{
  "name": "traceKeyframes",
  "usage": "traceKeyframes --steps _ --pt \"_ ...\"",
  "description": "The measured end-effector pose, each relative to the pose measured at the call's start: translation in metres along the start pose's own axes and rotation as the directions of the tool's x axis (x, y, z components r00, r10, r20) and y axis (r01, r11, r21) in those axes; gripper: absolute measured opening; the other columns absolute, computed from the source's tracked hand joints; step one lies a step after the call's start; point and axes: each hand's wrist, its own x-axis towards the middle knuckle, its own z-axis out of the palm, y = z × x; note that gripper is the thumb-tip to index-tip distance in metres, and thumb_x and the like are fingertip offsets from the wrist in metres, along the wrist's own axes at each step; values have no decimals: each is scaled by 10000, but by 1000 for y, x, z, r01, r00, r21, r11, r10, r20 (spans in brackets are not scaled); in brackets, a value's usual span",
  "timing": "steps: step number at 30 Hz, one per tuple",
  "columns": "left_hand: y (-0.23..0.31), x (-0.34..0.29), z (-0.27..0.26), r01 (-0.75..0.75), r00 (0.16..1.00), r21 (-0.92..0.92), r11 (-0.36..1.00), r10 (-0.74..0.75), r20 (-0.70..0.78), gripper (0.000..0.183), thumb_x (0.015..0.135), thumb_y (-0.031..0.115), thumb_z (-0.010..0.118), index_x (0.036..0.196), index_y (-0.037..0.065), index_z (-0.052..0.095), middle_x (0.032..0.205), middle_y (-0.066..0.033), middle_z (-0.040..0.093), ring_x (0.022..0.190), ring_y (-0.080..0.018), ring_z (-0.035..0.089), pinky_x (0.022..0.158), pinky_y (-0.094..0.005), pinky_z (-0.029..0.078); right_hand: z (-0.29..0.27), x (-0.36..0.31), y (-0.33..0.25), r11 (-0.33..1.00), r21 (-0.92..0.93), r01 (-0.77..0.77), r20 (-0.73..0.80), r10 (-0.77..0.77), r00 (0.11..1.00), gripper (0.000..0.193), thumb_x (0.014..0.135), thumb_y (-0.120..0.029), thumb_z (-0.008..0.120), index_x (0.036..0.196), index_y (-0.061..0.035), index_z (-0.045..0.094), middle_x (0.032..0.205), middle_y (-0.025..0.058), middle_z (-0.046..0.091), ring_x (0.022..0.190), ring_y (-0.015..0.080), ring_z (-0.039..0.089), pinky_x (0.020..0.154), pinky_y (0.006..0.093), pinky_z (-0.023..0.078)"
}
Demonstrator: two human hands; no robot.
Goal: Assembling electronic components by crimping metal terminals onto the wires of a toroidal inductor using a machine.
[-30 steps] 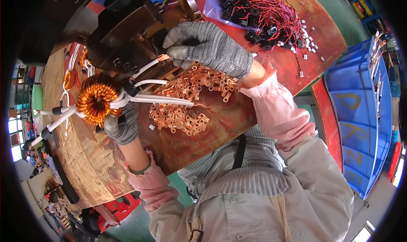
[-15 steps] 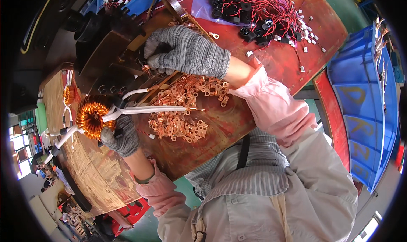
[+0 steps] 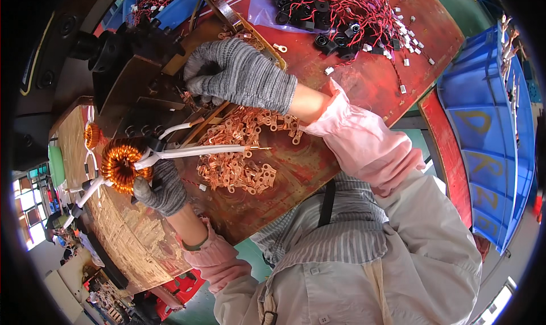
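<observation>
My left hand [image 3: 162,188], in a grey knit glove with bare wrist, is closed round a copper-wound toroidal coil [image 3: 121,164]. White-sleeved leads [image 3: 199,151] run out from the coil to the right, their bare copper ends pointing past the pile of terminals; other leads stretch to the lower left. My right hand [image 3: 239,74], gloved alike, is held with curled fingers against the dark metal machine [image 3: 133,91]. Whatever its fingertips grip is hidden behind them. Just below that hand lie many loose copper ring terminals [image 3: 236,174] heaped on the worn red tabletop [image 3: 290,165].
At the far side rest black round parts with red wires [image 3: 341,17] and white connectors on a plastic bag. A second coil [image 3: 91,135] lies at the left on bare wood [image 3: 128,234]. Blue bins [image 3: 489,137] stand at the right. One terminal [image 3: 280,48] lies apart.
My right hand has shifted slightly left, its fingers still at the machine. The coil in my left hand sits almost where it was. The whole view has turned a little.
</observation>
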Motion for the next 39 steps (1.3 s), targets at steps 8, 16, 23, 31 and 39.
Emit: traceKeyframes --steps 8,16,23,31,39 --pt "-14 -9 49 -52 999 56 997 51 13 616 620 202 757 1136 -8 494 1112 -118 536 1050 -262 499 989 -408 356 -11 -5 -5 980 -186 76 -103 -96 990 167 740 -162 668 838 -36 622 742 90 642 696 175 618 653 291 488" --pt "-12 -6 38 -30 1000 20 999 30 3 642 605 200 758 1152 -5 491 1126 -113 539 1062 -262 499 997 -405 351 -19 -5 8 976 -119 182 -288 -209 935 198 745 -173 680 825 -7 609 711 92 627 646 165 591 621 293 481" --pt "-13 -8 40 -37 999 32 999 36 35 673 617 198 742 1200 9 465 1188 -114 512 1106 -270 478 1021 -422 324 -20 -5 5 963 -176 203 -332 -252 909 196 749 -178 679 823 -10 610 650 70 590 581 142 545 563 282 457" --pt "-13 -8 37 -32 994 -105 994 43 100 755 591 241 750 1241 24 433 1227 -136 488 1132 -296 466 1003 -447 345 -21 -35 -38 916 -263 303 -444 -394 805 170 766 -207 653 819 -53 602 616 42 546 537 132 523 513 260 422" --pt "-1 -15 49 -8 944 -146 989 55 324 769 652 284 703 1296 50 355 1267 -180 435 1115 -349 468 969 -528 343 46 -110 -34 672 -617 410 185 -383 905 380 740 -369 596 933 -42 587 841 95 565 725 250 578 604 352 477"
